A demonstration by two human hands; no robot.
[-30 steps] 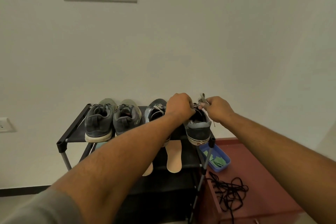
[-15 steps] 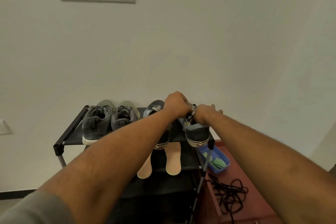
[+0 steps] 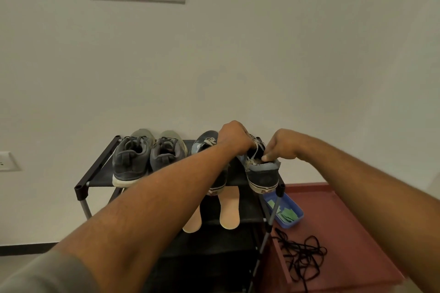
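Left hand grips sneaker upper, right hand pinches its lace; heel label unreadable

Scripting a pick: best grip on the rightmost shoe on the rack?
Probably the heel collar of the shoe, from the near side: heel faces us, overhanging the rack, opening up. Left hand and right hand crowd the laces.
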